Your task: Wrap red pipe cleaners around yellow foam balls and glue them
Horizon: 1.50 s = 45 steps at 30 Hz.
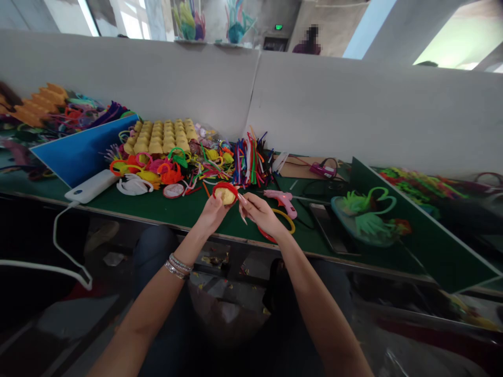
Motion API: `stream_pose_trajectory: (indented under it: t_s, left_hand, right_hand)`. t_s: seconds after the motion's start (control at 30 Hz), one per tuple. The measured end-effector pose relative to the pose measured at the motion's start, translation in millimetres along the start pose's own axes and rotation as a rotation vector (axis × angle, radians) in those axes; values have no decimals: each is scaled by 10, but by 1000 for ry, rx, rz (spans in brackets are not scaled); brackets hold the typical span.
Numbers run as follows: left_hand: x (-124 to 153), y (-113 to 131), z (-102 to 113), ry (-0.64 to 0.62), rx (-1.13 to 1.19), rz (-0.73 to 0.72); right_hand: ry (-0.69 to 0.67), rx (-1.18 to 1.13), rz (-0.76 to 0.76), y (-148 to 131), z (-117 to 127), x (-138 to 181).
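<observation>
My left hand (212, 212) is closed around a small yellow egg-carton cup (225, 195) ringed by a red pipe cleaner (220, 187), held just above the green table (176, 207). My right hand (260, 213) is right beside it, its fingers pinched at the red ring's right edge near a thin pale stick. A pink glue gun (283, 200) lies just behind my right hand. A yellow and a red loop (290, 221) rest under that hand.
A yellow egg tray (163, 135), a heap of coloured pipe cleaners (247, 159) and finished loops (157, 170) crowd the table's back. A white power bank (91, 186) with cable sits left, a green craft piece (363, 214) and tablet right. A person stands beyond the grey partition.
</observation>
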<state>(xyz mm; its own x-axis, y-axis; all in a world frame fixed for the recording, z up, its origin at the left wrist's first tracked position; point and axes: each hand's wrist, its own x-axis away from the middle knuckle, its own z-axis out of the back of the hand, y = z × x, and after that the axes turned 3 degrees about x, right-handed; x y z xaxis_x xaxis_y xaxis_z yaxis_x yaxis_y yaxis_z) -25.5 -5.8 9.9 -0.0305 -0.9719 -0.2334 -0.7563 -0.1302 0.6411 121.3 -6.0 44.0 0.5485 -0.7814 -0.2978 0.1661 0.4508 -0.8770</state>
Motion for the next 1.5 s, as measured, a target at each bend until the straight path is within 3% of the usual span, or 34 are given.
stream_pose_trajectory:
  t_s: [0.37, 0.67, 0.9, 1.13, 1.5]
  left_hand:
    - [-64, 34, 145, -8, -235, -109]
    - [-49, 101, 116, -14, -374, -195]
    - [-17, 108, 93, -102, -505, -259]
    - [-26, 125, 80, -103, -512, -267]
    - [-98, 4, 197, 137, -529, -281]
  right_hand:
    - [-27, 95, 16, 36, 68, -1]
    - [9, 107, 55, 168, 70, -40]
    - [45, 110, 34, 285, 73, -51]
    - [71, 163, 27, 343, 78, -62]
    - [-3, 202, -10, 229, 40, -47]
